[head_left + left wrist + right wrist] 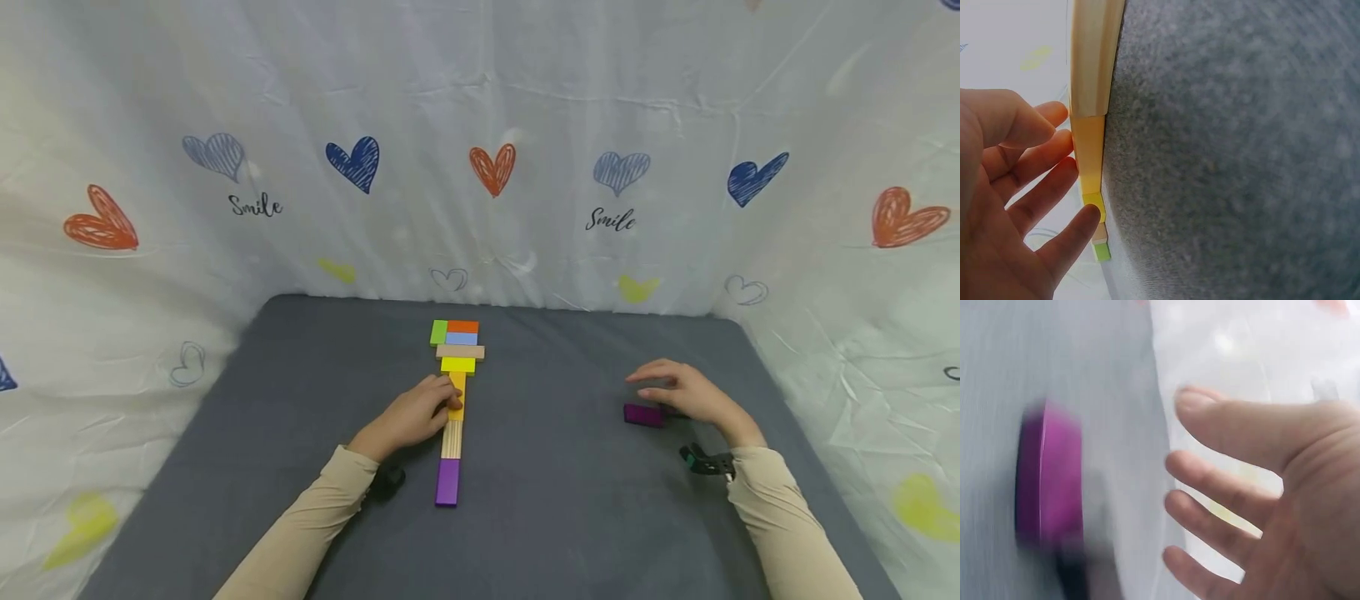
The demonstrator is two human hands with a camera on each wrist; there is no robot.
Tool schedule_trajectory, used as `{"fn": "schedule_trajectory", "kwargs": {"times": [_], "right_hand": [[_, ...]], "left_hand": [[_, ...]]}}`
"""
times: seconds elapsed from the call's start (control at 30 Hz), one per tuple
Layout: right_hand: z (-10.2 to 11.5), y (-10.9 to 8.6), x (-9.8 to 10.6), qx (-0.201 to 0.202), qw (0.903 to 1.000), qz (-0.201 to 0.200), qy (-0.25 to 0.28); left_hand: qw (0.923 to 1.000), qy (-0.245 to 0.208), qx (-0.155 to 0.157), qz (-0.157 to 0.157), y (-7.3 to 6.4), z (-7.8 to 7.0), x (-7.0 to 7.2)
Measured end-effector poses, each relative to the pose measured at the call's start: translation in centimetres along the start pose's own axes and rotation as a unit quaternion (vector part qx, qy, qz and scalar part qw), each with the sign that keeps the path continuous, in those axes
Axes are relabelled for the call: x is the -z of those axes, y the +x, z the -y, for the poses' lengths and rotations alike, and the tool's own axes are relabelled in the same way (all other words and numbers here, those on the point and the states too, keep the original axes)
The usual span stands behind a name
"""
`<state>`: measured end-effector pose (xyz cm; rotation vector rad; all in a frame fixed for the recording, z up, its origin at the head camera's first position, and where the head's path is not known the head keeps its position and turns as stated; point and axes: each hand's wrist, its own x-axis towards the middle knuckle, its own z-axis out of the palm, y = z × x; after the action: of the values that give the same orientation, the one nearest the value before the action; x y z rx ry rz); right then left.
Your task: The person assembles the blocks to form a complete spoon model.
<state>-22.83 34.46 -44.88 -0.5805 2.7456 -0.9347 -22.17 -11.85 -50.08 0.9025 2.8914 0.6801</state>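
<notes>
My left hand [411, 414] rests its fingertips on the orange block [458, 382] in a row of coloured blocks. In the left wrist view its fingers [1047, 187] are loosely spread along the side of the row. Beyond the orange block lie a yellow block [458, 365] and a tan block [460, 352]; nearer lie several pale wooden strips [452, 439] and a purple block [447, 483]. Over on the right, my right hand [686, 390] hovers with nothing in its fingers. Close below it lies a dark purple block [643, 415], blurred in the right wrist view, with a dark strip at one end.
Green [438, 332], red-orange [463, 326] and light blue [461, 338] blocks sit together at the row's far end. A grey cloth [555, 500] covers the table. A white curtain [555, 108] with printed hearts hangs behind and at both sides.
</notes>
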Motion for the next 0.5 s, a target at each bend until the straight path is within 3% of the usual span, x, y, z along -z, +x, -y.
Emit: {"fn": "schedule_trajectory", "kwargs": {"times": [0.2,0.5], "right_hand": [[-4.0,-3.8,2.2,-0.037,0.9990,0.015,0.020],[-7.3,-4.3,2.3,-0.050,0.9968,0.047,0.042]], "left_hand": [[1.0000,0.001,-0.005,-0.006,0.0,0.1,0.2],[1.0000,0.003,0.001,-0.004,-0.2,0.1,-0.2]]}}
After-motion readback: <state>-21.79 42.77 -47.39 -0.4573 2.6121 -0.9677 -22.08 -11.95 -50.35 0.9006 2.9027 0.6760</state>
